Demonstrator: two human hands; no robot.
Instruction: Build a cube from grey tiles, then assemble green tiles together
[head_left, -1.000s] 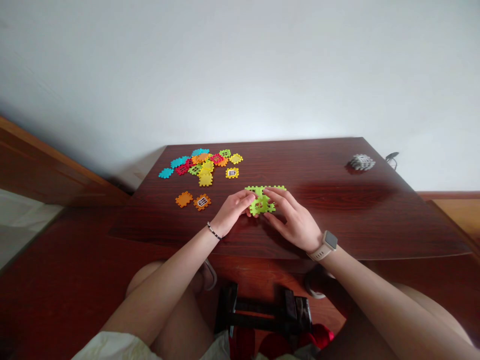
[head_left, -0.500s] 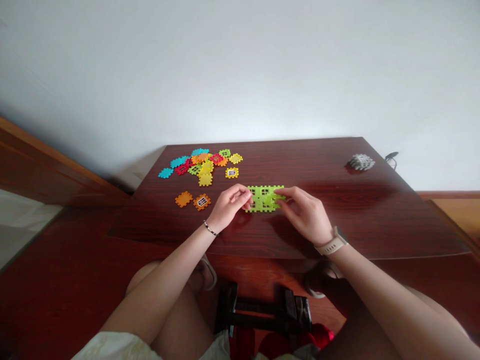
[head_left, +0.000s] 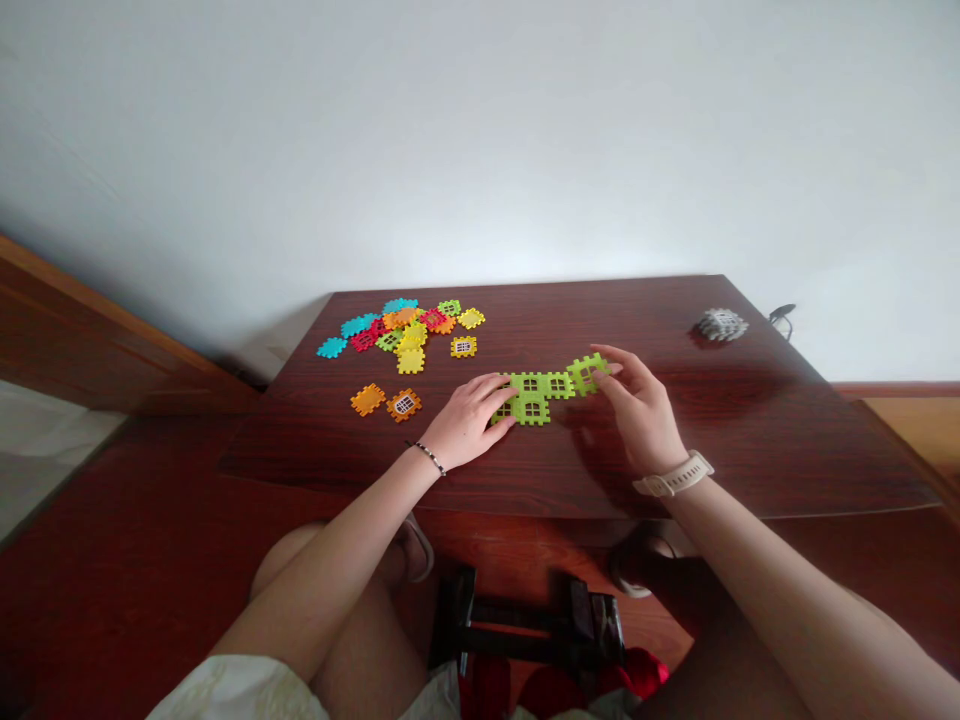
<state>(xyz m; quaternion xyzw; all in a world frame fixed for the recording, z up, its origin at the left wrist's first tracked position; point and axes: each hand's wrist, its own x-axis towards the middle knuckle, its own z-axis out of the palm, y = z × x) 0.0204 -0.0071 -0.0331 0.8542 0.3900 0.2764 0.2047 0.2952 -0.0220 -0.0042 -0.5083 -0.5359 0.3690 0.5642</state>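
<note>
Joined green window tiles [head_left: 533,397] lie flat on the table, linked at their toothed edges. Across their left end rests my left hand [head_left: 474,410], its fingers stretched out and covering part of the panel. My right hand [head_left: 634,395] pinches a single green window tile [head_left: 587,374] between thumb and fingers. That tile is tilted, close beside the panel's upper right corner; whether the two touch I cannot tell.
A pile of blue, red, orange, yellow and green tiles [head_left: 411,335] lies at the table's back left. Nearer me are a plain orange tile [head_left: 367,400] and an orange window tile [head_left: 405,404]. Stacked grey tiles [head_left: 722,324] stand at the right, near a dark cable [head_left: 782,315].
My right hand has moved right and slightly up with a green tile, away from the panel's lower right. My left hand has flattened onto the panel's left end.
</note>
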